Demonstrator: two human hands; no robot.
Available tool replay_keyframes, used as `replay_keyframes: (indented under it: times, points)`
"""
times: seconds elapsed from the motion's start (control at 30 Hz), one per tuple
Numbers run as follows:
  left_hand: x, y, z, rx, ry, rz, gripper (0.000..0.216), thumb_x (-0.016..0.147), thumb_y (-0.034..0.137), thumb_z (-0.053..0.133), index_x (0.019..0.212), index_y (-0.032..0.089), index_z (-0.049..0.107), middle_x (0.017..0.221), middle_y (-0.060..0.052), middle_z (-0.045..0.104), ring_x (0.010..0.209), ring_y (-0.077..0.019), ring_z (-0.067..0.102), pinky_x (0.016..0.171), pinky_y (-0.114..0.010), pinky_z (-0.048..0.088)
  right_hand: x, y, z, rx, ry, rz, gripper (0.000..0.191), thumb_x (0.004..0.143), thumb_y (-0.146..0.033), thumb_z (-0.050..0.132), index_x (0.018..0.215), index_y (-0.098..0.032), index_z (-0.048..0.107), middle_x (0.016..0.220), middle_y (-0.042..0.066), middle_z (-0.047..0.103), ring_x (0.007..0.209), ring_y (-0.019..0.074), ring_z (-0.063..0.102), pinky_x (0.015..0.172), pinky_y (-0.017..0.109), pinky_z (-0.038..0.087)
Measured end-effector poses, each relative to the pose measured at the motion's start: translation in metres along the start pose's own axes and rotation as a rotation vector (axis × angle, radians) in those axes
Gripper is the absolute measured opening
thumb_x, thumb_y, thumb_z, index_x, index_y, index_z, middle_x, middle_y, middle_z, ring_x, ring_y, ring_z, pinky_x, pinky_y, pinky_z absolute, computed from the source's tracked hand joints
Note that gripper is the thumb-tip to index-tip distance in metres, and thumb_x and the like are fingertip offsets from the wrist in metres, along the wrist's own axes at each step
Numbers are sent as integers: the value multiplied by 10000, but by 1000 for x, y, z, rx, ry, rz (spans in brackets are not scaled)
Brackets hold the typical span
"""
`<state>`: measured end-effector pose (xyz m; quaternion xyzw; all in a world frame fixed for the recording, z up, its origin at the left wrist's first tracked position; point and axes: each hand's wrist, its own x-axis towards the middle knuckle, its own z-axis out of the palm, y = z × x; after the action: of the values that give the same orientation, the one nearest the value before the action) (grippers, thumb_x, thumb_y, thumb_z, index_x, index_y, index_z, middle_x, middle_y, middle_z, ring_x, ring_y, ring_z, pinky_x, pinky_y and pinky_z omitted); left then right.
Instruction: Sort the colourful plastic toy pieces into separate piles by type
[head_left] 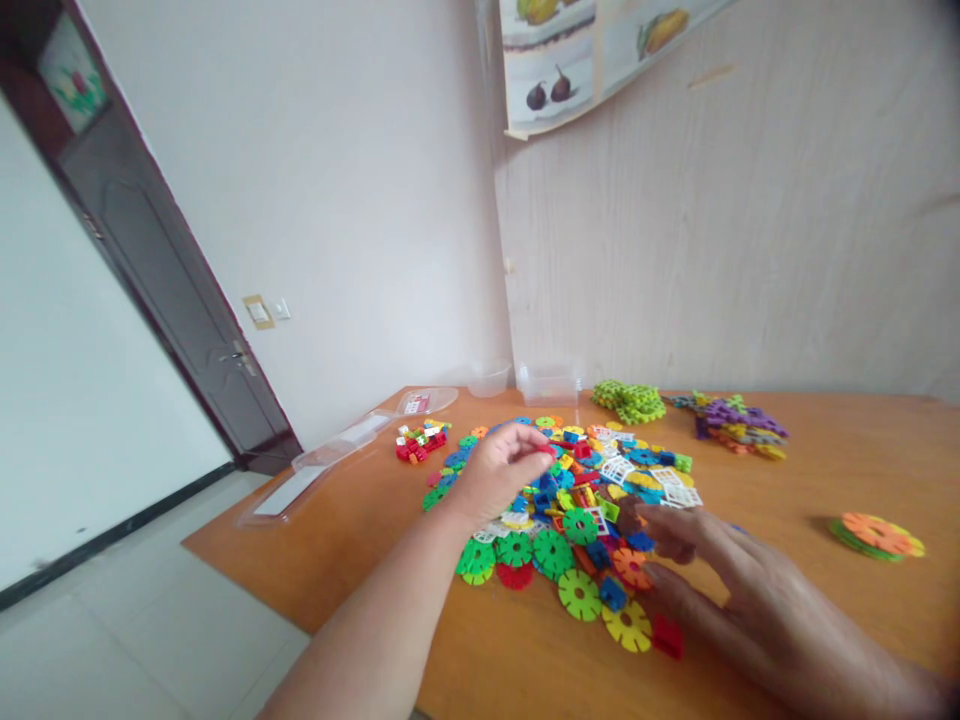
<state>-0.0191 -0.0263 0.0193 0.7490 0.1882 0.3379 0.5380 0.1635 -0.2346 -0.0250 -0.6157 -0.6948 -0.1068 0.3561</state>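
Observation:
Over the far part of a heap of plastic building pieces, my left hand is closed in a pinch. A small red piece shows at its fingertips; its exact kind is too small to make out. My right hand reaches in from the right with thumb and fingers apart. Close to its thumb lies an orange slotted disc. Below that are a yellow slotted disc and a red block. Green slotted discs, a blue block and white lattice window pieces are mixed in the heap.
Left of the heap sits a small group of red and white blocks. Green interlocking pieces and purple ones lie at the back right. A disc stack rests far right. Clear plastic containers and lids line the edges.

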Motion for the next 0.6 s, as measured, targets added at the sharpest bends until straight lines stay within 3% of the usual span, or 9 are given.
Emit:
replay_keyframes:
  times: [0.17,0.27,0.4,0.6]
  points:
    - [25,-29,-87,97,734,-33,331,672,396,761,890,162,678,787,-22,697,676,-127,628,655,-245,505,2,15,-2,54,-34,15,297,950,-348,537,1230,-260,578,1115,73,701,953,199,699,773,291,606]
    - [25,-48,-128,154,978,-62,292,673,377,717,855,156,661,691,0,659,616,-129,598,585,-236,477,2,20,-4,56,-51,34,256,948,-350,537,1175,-250,601,1113,81,691,940,200,697,758,282,601]
    - [21,-73,-157,206,1152,-100,232,653,319,694,804,147,653,649,1,643,623,-158,606,577,-261,482,0,23,-6,64,-61,24,241,943,-353,540,1146,-249,617,1113,82,683,941,205,694,755,284,600]
    - [23,-96,-169,252,1227,-143,230,629,255,706,824,137,671,699,-32,677,697,-199,647,622,-304,519,1,22,-8,77,-53,16,235,941,-342,535,1132,-259,645,1102,82,686,938,213,693,739,294,604]
